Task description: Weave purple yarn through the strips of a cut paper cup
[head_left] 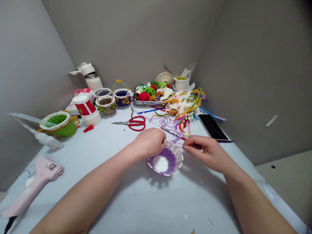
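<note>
A white paper cup [179, 157] with its wall cut into strips sits on the table, with purple yarn [171, 161] woven round its lower inside. My left hand [152, 141] is closed on the cup's far left rim, its fingertips partly hidden behind the knuckles. To the right of the cup, my right hand [206, 150] pinches a thin purple strand that runs to the cup's rim. Loose purple yarn lies tangled just beyond the cup, beside a red and silver pen-like tool [174, 132].
Red-handled scissors [137, 123] lie beyond my left hand. A pink glue gun [35, 184] and a green basket [61, 125] are at left. Decorated small pots [106, 105], a tray of yarn balls [150, 102] and lace trim [181, 103] stand behind. A phone [212, 127] lies at right.
</note>
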`<action>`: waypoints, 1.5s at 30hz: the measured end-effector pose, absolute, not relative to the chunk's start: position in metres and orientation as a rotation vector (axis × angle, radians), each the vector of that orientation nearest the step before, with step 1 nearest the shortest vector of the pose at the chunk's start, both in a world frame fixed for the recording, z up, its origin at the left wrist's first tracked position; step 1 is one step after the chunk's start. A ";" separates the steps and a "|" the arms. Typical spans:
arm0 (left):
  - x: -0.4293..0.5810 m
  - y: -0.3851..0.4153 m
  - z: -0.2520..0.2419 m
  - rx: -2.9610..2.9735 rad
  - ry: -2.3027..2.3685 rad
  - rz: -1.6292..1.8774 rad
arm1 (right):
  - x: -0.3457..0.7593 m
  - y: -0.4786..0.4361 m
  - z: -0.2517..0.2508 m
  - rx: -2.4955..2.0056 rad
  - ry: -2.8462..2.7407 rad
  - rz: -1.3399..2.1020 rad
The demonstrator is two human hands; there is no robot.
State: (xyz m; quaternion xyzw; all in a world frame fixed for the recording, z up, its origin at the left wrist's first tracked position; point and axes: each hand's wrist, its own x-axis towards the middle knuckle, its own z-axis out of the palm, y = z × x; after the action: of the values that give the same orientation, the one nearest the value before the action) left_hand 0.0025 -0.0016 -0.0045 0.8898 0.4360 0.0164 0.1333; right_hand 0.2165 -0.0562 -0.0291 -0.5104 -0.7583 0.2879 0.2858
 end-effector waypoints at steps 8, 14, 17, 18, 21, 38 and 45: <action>-0.004 -0.001 -0.001 2.543 1.239 -0.052 | 0.200 -0.051 -0.052 -1.440 -2.146 0.928; -0.009 -0.007 0.010 2.559 1.140 -0.046 | 0.187 -0.053 -0.057 -1.405 -2.128 0.948; -0.007 -0.006 0.009 2.561 1.027 0.087 | 0.184 -0.054 -0.057 -1.387 -2.150 0.908; -0.005 -0.006 0.008 2.570 0.992 0.092 | 0.183 -0.054 -0.057 -1.383 -2.158 0.885; -0.001 -0.005 0.004 2.604 0.955 0.059 | 0.179 -0.054 -0.059 -1.389 -2.171 0.790; -0.001 0.004 -0.008 2.563 1.172 0.124 | 0.208 -0.050 -0.037 -1.446 -1.919 0.906; 0.004 -0.001 -0.005 2.529 1.189 0.115 | 0.203 -0.054 -0.034 -1.403 -1.734 0.962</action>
State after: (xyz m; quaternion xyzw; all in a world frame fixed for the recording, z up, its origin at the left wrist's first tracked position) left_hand 0.0035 -0.0008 -0.0050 0.8909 0.4188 0.0406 0.1712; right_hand 0.2030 -0.0537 -0.0336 -0.5414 -0.6689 0.3711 0.3488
